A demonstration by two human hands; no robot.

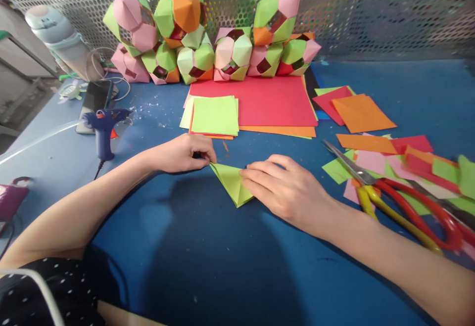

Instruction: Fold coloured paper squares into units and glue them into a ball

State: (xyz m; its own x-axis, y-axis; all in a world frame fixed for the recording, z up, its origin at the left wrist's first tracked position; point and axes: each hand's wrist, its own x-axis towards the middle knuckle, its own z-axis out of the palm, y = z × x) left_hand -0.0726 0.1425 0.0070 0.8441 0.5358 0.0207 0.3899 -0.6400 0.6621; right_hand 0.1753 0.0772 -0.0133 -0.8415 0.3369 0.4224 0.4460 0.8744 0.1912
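Observation:
A light green sheet of paper (233, 181), folded into a triangle with a crease down it, lies on the blue table with one point toward me. My left hand (189, 152) pinches its far left corner between thumb and fingertips. Across its right side rests my right hand (285, 182), fingers close together and pressing on the paper; the right corner and my right thumb are hidden beneath. Just beyond the hands is a stack of green and orange paper squares (215, 114).
Red sheets (274, 101) lie behind, below a row of stacked folded-paper balls (232, 51). To the right are orange squares (363, 112), paper scraps (374, 160) and scissors (365, 175). On the left stand a glue gun (104, 130), a phone (94, 101) and a bottle (63, 39).

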